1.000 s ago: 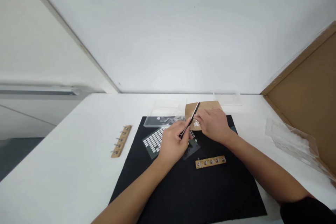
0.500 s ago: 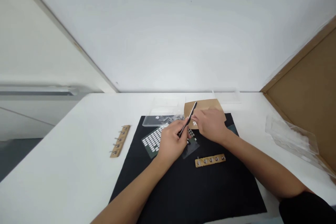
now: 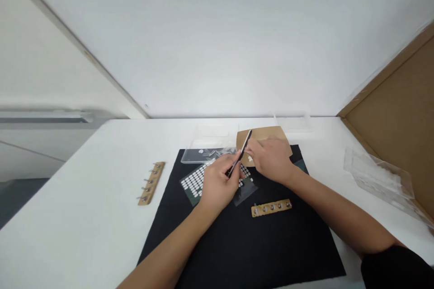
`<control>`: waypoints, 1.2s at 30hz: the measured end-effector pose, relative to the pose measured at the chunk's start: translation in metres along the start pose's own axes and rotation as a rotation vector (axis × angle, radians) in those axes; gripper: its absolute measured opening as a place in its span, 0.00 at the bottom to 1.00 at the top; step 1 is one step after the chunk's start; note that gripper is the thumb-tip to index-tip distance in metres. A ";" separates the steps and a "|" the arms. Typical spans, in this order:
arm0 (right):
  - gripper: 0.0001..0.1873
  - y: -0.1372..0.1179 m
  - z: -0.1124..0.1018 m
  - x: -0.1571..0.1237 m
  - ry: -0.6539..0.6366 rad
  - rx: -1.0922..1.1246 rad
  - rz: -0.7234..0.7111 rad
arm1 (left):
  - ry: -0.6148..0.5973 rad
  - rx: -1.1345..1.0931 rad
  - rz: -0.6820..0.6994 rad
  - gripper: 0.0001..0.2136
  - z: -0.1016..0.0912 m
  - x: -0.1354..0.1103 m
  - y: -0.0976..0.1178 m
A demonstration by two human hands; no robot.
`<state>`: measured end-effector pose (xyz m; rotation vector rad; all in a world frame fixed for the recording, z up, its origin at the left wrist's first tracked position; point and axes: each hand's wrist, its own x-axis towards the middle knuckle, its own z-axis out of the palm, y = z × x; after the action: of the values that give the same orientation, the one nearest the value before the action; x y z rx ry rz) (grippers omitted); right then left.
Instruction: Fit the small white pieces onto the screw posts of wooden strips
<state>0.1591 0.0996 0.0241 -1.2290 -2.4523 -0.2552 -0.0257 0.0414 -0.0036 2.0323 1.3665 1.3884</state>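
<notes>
Left hand: the left hand (image 3: 220, 178) is closed on a thin stick (image 3: 246, 142), pinching its lower part between thumb and fingers
Stick: black with a white side, slanted over the far part of the black mat (image 3: 264, 253), its upper end in front of the brown paper (image 3: 266, 133)
Right hand: the right hand (image 3: 273, 158) has curled fingers, their tips right at the stick; whether they grip it or some small piece, I cannot tell
White pieces: a few white pieces (image 3: 250, 158) show on the paper, just beside the right fingertips
Dot sheet: the dot sheet (image 3: 193, 185) lies partly behind the left hand; many white dots are in place, so much of it looks unused
Clear tray: at the mat's far edge, the clear tray (image 3: 190, 158) has a pile of clear slivers (image 3: 217, 153) at its right part
Wooden strips: one wooden strip (image 3: 152, 184) on the white table (image 3: 84, 198), another strip (image 3: 271, 208) on the mat, both bearing metal pegs; anything fixed on these is too small to tell
Progress: handling of the stick looks mid-course, with both hands at it; how much is finished or left does not show
</notes>
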 end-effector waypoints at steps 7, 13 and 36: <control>0.17 0.002 -0.002 0.002 0.037 -0.002 0.067 | 0.015 -0.017 -0.027 0.13 0.000 -0.002 0.004; 0.18 0.005 -0.005 0.002 0.047 -0.005 0.147 | -0.003 -0.029 -0.064 0.13 0.003 -0.004 0.006; 0.11 0.024 -0.023 -0.021 0.168 0.384 0.077 | 0.120 0.068 0.117 0.13 0.006 -0.004 0.008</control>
<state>0.1959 0.0913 0.0360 -1.0812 -2.1747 0.1260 -0.0167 0.0355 -0.0037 2.1341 1.3796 1.5569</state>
